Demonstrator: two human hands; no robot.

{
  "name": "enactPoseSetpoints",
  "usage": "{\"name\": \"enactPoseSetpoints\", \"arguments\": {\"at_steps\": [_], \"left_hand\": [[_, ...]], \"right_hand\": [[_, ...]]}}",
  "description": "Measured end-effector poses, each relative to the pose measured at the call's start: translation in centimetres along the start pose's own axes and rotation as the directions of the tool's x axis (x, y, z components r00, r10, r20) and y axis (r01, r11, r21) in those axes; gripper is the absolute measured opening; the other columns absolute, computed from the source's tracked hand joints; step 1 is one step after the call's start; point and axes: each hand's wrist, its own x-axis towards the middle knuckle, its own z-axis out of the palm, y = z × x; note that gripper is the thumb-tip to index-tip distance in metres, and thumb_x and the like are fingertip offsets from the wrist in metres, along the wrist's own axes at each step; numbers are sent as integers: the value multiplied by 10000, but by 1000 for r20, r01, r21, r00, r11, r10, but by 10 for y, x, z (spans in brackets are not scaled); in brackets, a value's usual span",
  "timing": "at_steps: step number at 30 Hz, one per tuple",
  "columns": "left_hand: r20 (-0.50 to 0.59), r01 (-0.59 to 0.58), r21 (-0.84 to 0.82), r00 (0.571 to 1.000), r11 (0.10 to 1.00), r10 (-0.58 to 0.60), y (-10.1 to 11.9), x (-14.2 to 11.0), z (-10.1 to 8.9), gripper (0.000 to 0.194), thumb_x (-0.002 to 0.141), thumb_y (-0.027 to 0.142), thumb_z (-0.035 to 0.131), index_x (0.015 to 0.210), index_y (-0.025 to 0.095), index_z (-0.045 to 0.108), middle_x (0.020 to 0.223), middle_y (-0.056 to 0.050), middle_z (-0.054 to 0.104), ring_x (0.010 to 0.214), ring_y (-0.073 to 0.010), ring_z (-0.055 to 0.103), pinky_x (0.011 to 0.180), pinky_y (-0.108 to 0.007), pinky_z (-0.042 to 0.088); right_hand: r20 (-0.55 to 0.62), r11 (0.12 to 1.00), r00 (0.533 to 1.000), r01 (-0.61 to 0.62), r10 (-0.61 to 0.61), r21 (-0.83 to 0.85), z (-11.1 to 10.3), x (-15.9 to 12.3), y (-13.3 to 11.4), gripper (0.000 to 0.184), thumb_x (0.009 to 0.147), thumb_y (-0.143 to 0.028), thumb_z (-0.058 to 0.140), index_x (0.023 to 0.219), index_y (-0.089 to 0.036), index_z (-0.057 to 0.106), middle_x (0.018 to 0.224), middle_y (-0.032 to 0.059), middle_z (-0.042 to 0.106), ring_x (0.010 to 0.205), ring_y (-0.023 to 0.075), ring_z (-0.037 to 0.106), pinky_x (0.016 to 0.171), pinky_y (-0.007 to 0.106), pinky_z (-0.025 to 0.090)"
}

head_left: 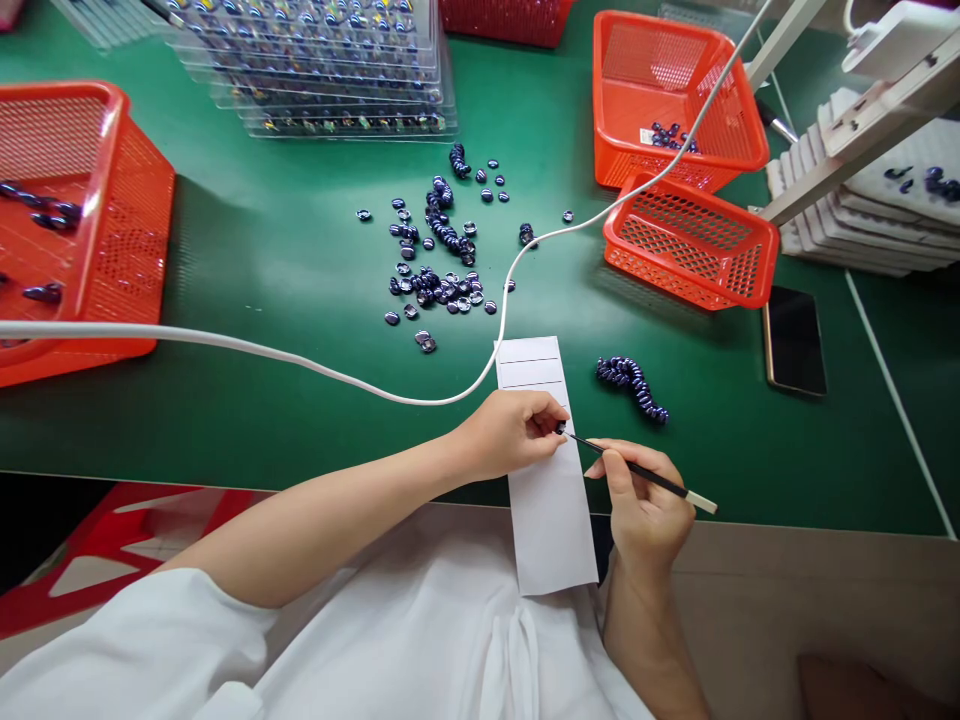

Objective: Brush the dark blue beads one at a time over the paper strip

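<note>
My left hand (517, 430) pinches a small dark shiny bead (560, 427) between thumb and fingers, above a white paper strip (555, 520) ruled with lines. In my right hand (646, 500) is a thin brush-like tool (645, 472) with a dark shaft and a pale end; its fine tip meets or nearly meets the bead. The strip hangs over the table's front edge onto my lap. Right of it lies a curved row of dark beads (634, 385). Farther back, loose dark beads (435, 287) are scattered, some stacked in rows.
A white cable (360, 388) crosses the green table (285, 250) and the strip's far end. Orange baskets stand left (139, 230) and back right (675, 165), with a smaller basket (694, 245) and a phone (795, 340). Stacked clear trays (337, 70) hold shiny pieces.
</note>
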Motion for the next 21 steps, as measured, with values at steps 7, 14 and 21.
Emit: {"name": "enactPoseSetpoints", "arguments": {"at_steps": [7, 14, 21], "left_hand": [[3, -11, -15, 1000, 1000, 11, -1, 0, 0, 153, 778, 166, 693, 924, 122, 711, 739, -15, 696, 647, -99, 641, 624, -191, 543], [29, -3, 1, 1000, 1000, 3, -1, 1, -2, 158, 779, 177, 691, 930, 134, 713, 736, -8, 693, 653, -103, 639, 629, -199, 547], [35, 23, 35, 999, 999, -24, 4, 0, 0, 168, 777, 178, 693, 938, 133, 714, 735, -14, 698, 649, -110, 639, 623, -201, 540]], "right_hand": [[-17, 1000, 1000, -17, 17, -25, 2, 1, 0, 52, 900, -242, 700, 935, -225, 735, 874, 15, 763, 604, 122, 701, 594, 258, 578], [-3, 995, 999, -36, 36, -92, 2, 2, 0, 101, 915, -275, 685, 968, -206, 737, 754, -1, 730, 602, 136, 700, 599, 267, 568], [-44, 998, 999, -34, 31, -59, 3, 1, 1, 105, 907, -281, 697, 962, -199, 734, 812, 16, 742, 603, 135, 702, 606, 276, 582]]}}
